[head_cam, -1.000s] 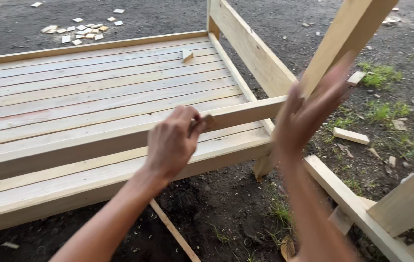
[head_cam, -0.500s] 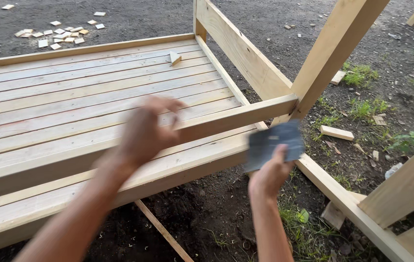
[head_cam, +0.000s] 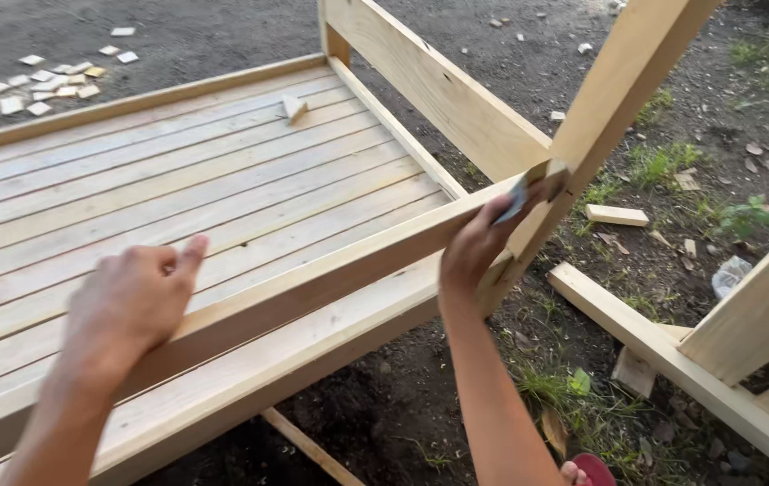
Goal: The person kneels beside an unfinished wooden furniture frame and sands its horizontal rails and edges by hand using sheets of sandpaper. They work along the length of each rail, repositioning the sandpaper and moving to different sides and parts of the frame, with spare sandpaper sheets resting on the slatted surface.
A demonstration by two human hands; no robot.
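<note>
Since 0.5 s ago, right hand [head_cam: 474, 252] has moved up from below the rail [head_cam: 312, 279] and now presses a grey sanding sheet [head_cam: 514, 200] against the rail end, fingers closed on the sheet, just beside the slanted post [head_cam: 619, 90]. Left hand [head_cam: 132, 301] has dropped onto the rail's top edge, loosely curled, thumb up, gripping nothing. Slatted deck [head_cam: 177, 189] lies beyond both hands w/ 1 wood wedge [head_cam: 294, 108] on it.

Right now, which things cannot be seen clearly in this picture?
- Grey sheet, head view: mostly covered by the right hand; its kind is unclear.
- Left hand on the rail: palm hidden behind its own back.
- Red object: cut off by the bottom edge.
- Scattered wood offcuts: too small.
</note>
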